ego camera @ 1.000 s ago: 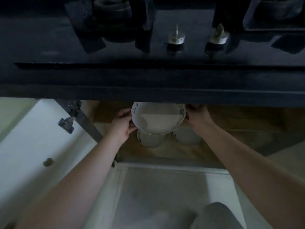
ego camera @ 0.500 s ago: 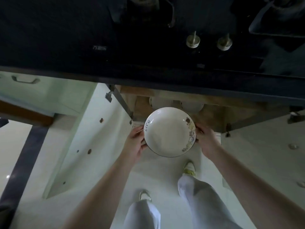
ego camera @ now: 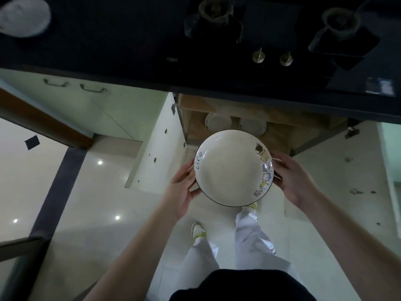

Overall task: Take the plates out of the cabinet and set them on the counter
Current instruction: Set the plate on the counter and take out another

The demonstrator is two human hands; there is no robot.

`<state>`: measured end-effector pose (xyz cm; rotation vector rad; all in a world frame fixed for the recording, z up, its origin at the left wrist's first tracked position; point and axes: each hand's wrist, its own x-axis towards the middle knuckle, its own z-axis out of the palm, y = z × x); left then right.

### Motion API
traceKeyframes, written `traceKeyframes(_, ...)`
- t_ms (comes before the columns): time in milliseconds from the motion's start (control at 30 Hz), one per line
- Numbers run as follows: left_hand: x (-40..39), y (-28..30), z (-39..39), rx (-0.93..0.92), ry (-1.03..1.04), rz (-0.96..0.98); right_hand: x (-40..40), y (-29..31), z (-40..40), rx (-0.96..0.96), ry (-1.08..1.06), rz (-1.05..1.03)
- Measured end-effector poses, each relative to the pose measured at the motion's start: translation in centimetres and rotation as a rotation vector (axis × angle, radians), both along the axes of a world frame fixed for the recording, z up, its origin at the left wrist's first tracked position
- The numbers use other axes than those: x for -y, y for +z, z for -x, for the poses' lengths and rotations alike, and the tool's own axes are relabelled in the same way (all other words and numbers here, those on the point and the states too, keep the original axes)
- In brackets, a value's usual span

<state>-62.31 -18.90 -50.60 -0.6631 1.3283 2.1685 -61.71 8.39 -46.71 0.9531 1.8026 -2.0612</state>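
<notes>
A white plate (ego camera: 230,168) with a dark rim, the word "life" on its left edge and small cartoon figures on its right edge, is held level in front of me, below the counter's edge. My left hand (ego camera: 181,189) grips its left rim and my right hand (ego camera: 293,179) grips its right rim. Behind it the open cabinet (ego camera: 195,118) shows a wooden shelf with two more white dishes (ego camera: 218,122) (ego camera: 252,125) partly hidden by the plate. The dark counter (ego camera: 130,40) runs across the top.
A gas hob with two burners (ego camera: 213,9) (ego camera: 340,20) and two knobs (ego camera: 258,56) takes up the counter's right part. A white dish (ego camera: 21,16) sits at its far left. The open cabinet door (ego camera: 156,146) hangs left of the plate. My legs and shoes stand on the pale floor.
The plate has come out of the cabinet and up toward me, still held in both hands. The view has pulled back and risen, so the counter top and floor now show.
</notes>
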Motion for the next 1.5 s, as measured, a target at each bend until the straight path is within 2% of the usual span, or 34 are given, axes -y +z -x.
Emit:
traceKeyframes(133,1.5,4.4,-2.0,-0.071,-0.016,-0.029,0.6,5.1,-3.0,-0.044,0.054,0.052)
traceKeyframes(367,0.3,10.0,-5.2,-0.230,-0.051,0.009,-1.2,10.1,-7.8,-0.162,0.048,0.163)
traceKeyframes(667,-5.5,13.0,-12.5,-0.289,0.001,0.049,-8.0,12.9,-12.5,-0.184,0.107,0.207)
traceKeyframes(833,-6.2,15.3,-16.2,-0.305,0.070,0.095,-8.4,13.9,-14.6,-0.197,0.136,0.277)
traceKeyframes(1000,-3.3,16.8,-19.3,-0.313,0.192,0.125,-5.7,14.8,-15.0,-0.228,0.272,0.314)
traceKeyframes(1200,0.8,17.2,-22.0,-0.347,0.307,0.112,-0.3,15.5,-14.7,-0.227,0.328,0.291)
traceKeyframes(1500,10.9,17.7,-24.2,-0.336,0.481,0.050,12.4,16.0,-13.2,-0.255,0.416,0.289)
